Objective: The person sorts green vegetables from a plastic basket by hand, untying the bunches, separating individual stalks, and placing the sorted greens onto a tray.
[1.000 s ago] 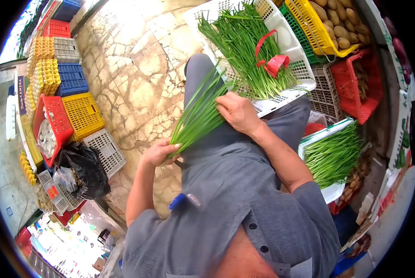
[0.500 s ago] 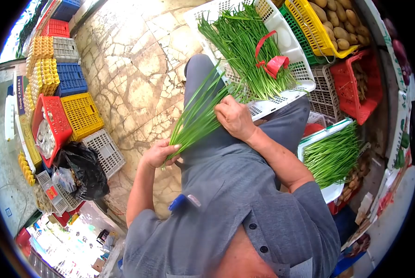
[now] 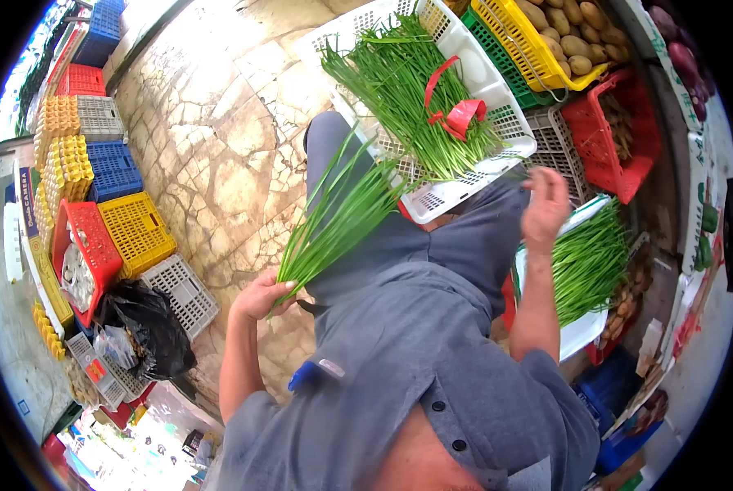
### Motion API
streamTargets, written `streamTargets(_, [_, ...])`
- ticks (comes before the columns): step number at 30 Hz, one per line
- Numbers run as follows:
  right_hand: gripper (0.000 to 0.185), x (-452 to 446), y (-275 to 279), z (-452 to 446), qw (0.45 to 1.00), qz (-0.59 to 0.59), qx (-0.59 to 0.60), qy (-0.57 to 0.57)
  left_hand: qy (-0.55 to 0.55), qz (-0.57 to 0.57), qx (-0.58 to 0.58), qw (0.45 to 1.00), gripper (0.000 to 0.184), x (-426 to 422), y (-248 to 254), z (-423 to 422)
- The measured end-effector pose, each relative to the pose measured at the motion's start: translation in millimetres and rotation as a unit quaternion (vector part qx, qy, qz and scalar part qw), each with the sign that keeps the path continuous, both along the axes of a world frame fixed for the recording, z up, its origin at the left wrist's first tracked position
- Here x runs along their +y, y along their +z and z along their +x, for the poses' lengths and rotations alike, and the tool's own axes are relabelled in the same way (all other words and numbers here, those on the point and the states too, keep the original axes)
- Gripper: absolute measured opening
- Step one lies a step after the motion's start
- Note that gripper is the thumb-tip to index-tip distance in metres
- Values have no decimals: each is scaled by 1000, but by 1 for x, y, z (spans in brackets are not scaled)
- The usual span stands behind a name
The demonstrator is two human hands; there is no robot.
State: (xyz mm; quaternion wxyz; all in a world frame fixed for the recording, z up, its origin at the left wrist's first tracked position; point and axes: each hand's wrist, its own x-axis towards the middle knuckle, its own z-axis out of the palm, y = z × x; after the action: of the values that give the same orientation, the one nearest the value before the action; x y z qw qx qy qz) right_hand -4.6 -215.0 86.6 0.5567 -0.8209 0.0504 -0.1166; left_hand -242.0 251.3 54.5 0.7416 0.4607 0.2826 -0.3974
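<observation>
Gripped at its lower end by my left hand is a loose bunch of garlic chives, its green blades fanning up across my thigh. Off to the right, my right hand is raised beside my knee, between the two chive containers; motion smears its fingers, and I cannot make out whether anything thin is in them. A white basket rests across my knees, with a pile of chives and a loose red ribbon on top. More cut chives fill a white tray at my right side.
A yellow crate of potatoes and a red basket stand at the upper right. Stacked crates, egg trays and a black plastic bag line the left. Cracked stone flooring lies between.
My right hand has left the bunch and swung right, past the white basket's corner. My left hand keeps hold of the chives, slightly lower and further left. The whole view has shifted a little.
</observation>
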Motion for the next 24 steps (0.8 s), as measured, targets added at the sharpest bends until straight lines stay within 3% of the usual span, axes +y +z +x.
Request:
streamTargets(3, [20,-102,-9,3,980,-130,42,-143,-15,15,1,1000,16,6,11,-1])
streamTargets(5, [22,-148,-20,-6,932,-338,27,-131,-8,37,7,999,19,9,11,-5])
streamTargets(7, [21,-157,-39,-16,897,-416,-6,-150,-3,46,10,999,21,13,9,-8])
streamTargets(9, [19,-157,-56,-19,910,-398,-13,-119,-5,43,12,999,21,16,6,-11])
streamTargets(11, [17,-107,-62,-21,959,-280,6,-47,4,36,15,999,20,17,5,-11])
streamTargets(13, [19,-31,-58,-27,985,-53,151,66,-1,29,7,1000,20,15,11,-6])
streamTargets(16, [25,70,-57,-44,891,145,338,265,-3,42,6,999,19,18,13,-9])
streamTargets(17, [34,92,-58,-46,864,160,386,283,-3,46,5,999,19,18,15,-9])
streamTargets(19, [44,121,-64,-39,856,81,421,291,-1,51,18,999,18,16,16,-13])
streamTargets(22, [48,155,-91,-32,924,14,321,208,-17,60,28,998,20,12,14,-16])
streamTargets(24, [49,171,-90,-24,927,63,309,203,-32,61,27,997,25,11,11,-19])
